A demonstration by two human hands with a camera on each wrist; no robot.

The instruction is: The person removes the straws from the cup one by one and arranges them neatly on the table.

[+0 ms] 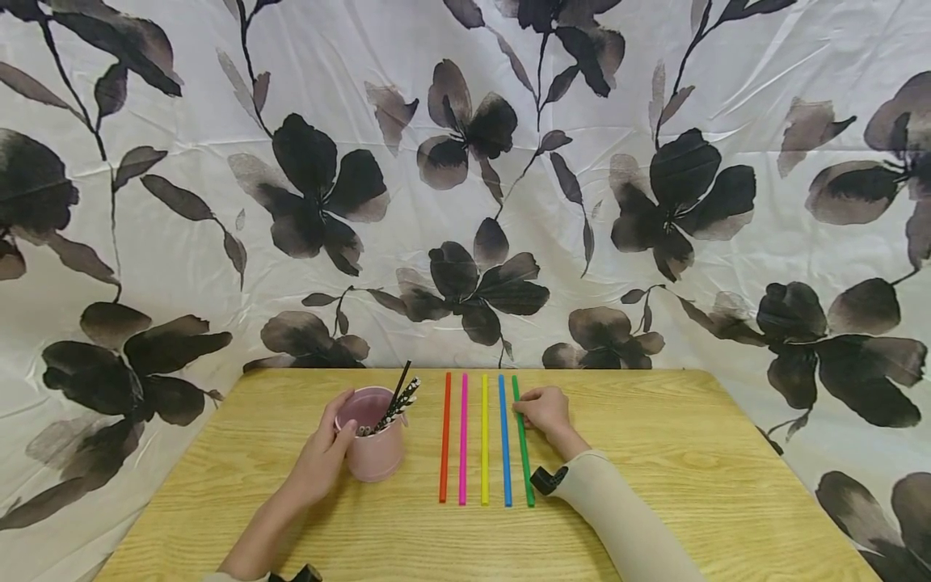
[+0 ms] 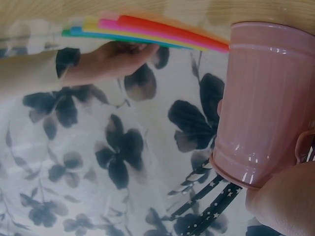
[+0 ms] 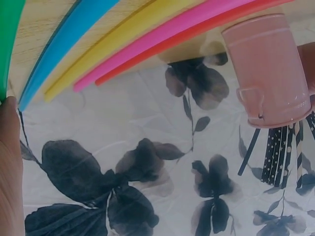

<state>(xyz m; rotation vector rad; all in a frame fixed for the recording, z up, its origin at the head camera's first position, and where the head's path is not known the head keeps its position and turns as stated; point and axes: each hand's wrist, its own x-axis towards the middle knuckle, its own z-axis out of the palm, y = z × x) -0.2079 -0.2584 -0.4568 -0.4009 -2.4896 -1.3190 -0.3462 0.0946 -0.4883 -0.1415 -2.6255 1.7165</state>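
Observation:
In the head view my left hand (image 1: 320,461) grips a pink mug (image 1: 376,461) from its left side, thumb at the near rim. Several black-and-white patterned paper straws (image 3: 275,157) stick out of the mug, leaning to the right along with a thin plain black straw (image 1: 401,383). To the right my right hand (image 1: 547,411) pinches a green straw (image 1: 525,461) near its upper half. Beside it lie a blue straw (image 1: 505,453), a yellow straw (image 1: 485,453), a pink straw (image 1: 463,453) and a red straw (image 1: 445,453), side by side and apart.
A light wooden table (image 1: 655,469) carries everything. Behind its far edge hangs a white cloth (image 1: 567,307) with dark flowers. The mug's small handle (image 3: 251,103) shows in the right wrist view.

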